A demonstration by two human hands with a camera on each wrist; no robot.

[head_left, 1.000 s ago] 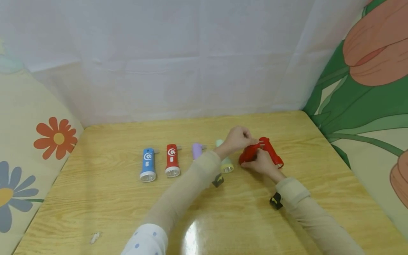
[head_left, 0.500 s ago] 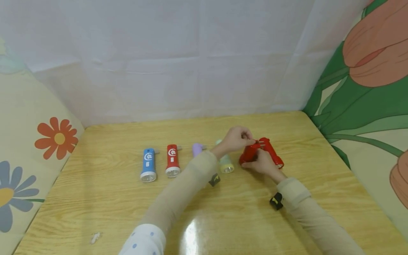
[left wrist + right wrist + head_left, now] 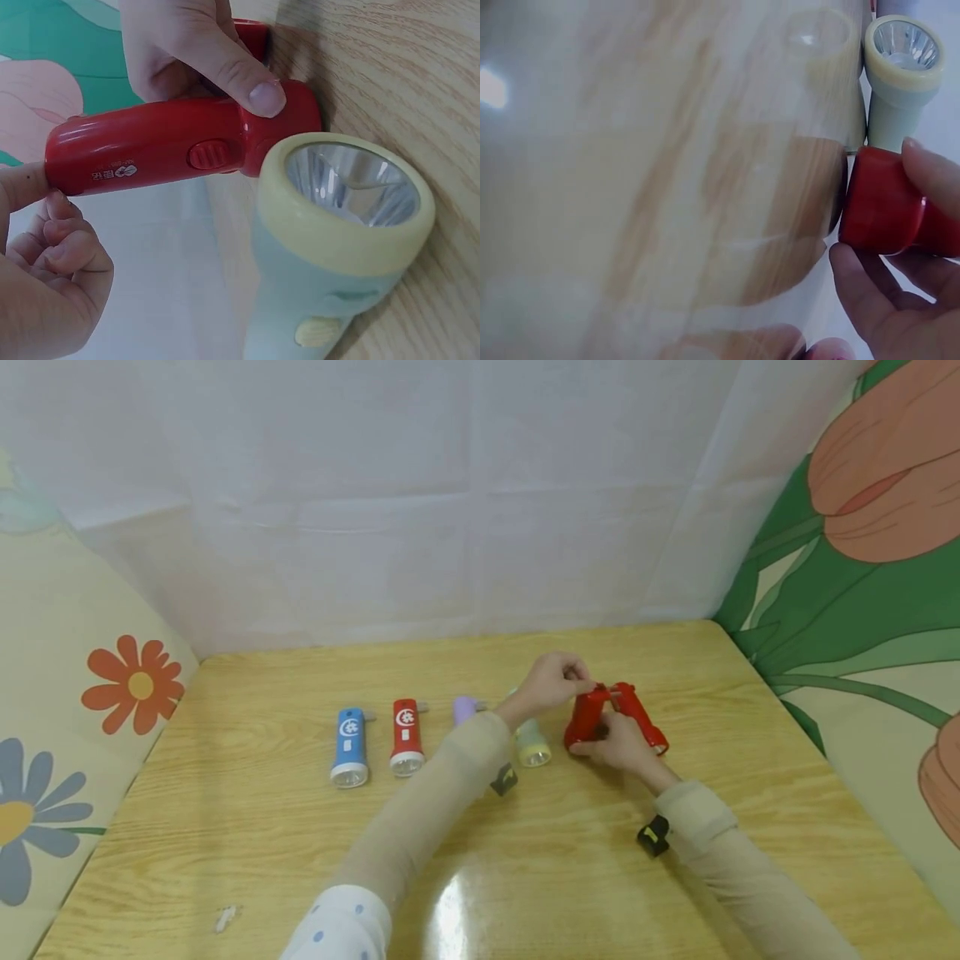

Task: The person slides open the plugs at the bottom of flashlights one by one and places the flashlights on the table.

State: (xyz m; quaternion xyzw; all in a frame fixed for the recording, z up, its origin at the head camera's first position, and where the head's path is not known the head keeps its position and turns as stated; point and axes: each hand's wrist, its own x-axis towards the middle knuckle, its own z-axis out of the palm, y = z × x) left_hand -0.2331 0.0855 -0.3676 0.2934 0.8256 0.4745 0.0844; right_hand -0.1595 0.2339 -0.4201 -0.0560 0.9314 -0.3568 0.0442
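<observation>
In the head view a red flashlight (image 3: 587, 718) stands nearly upright, lamp end down on the table. My right hand (image 3: 624, 745) grips it low; in the right wrist view the thumb (image 3: 934, 176) and fingers lie around its flared red head (image 3: 881, 201). At the top, my left hand (image 3: 551, 682) pinches the tail end; in the left wrist view fingertips (image 3: 58, 206) press against that end, near a slide switch (image 3: 210, 155). Metal plug prongs (image 3: 615, 694) stick out near the tail. Its lens is hidden.
A second red flashlight (image 3: 637, 718) lies just right of the held one. To the left are a mint flashlight (image 3: 532, 747), a purple one (image 3: 463, 710) partly behind the left sleeve, a red-and-white one (image 3: 407, 735) and a blue one (image 3: 349, 747). A white curtain (image 3: 450, 560) hangs behind the table.
The held red flashlight has tipped more upright, its tail end rising slightly and shifting left along with my left hand. My right hand keeps its grip low down; the other flashlights stay put.
</observation>
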